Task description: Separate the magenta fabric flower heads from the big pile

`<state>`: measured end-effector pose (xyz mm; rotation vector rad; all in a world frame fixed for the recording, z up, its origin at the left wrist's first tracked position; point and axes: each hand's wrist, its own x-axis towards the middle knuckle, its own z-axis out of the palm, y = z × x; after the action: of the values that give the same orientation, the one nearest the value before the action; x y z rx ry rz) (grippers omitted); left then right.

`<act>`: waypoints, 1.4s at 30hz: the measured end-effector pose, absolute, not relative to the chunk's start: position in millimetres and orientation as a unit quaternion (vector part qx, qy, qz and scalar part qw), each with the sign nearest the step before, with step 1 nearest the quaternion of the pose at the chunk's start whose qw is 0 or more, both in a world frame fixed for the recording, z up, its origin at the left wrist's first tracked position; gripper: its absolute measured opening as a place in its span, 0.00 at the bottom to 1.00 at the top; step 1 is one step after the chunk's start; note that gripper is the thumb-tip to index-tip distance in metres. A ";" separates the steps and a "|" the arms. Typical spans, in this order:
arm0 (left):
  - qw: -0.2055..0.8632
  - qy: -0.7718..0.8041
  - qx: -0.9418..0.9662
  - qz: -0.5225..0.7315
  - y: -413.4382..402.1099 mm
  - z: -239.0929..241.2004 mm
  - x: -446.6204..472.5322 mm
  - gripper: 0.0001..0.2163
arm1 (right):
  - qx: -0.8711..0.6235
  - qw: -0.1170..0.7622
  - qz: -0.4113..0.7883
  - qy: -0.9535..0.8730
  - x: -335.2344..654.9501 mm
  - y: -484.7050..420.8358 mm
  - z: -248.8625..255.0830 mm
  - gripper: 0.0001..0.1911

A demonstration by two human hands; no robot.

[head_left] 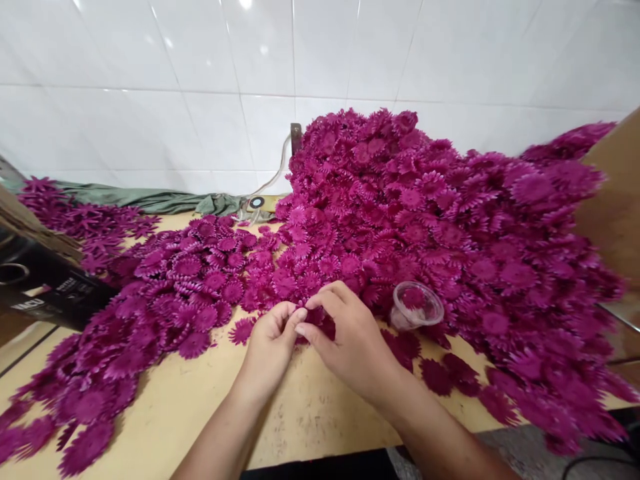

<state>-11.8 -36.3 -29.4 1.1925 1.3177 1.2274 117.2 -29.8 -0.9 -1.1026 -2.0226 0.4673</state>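
Note:
My left hand (269, 347) and my right hand (345, 340) meet at the middle of the wooden table (200, 407), fingertips pinched together on a magenta fabric flower piece (311, 323). Both hands are closed around it, and most of the piece is hidden by the fingers. A huge pile of the same magenta flowers (425, 220) rises behind and to the right. A lower spread of flowers (165, 293) lies to the left. A small clear plastic cup (417, 305) sits just right of my right hand.
A white tiled wall (200, 87) backs the table. A green cloth (150, 199) lies along the wall. A dark box (45, 287) stands at the left, and cardboard (615, 200) at the right edge. A cable and a bracket (295, 137) sit by the wall.

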 end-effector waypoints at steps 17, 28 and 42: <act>0.400 0.548 0.544 0.494 -45.8 -30.0 -11.9 0.10 | -0.515 0.420 0.274 -0.695 122.4 12.2 -14.6 0.06; 0.432 0.540 0.466 0.552 -36.4 -30.7 -20.3 0.17 | -0.497 0.400 0.117 -0.761 113.4 15.6 17.4 0.07; 0.440 0.538 0.479 0.536 -41.4 -25.0 -18.4 0.14 | -0.434 0.406 0.434 -0.677 105.6 16.5 -14.7 0.06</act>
<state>-18.4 -41.4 -25.0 1.1899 1.3361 1.3320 105.6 16.5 -14.7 -1.0945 -1.7087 1.0954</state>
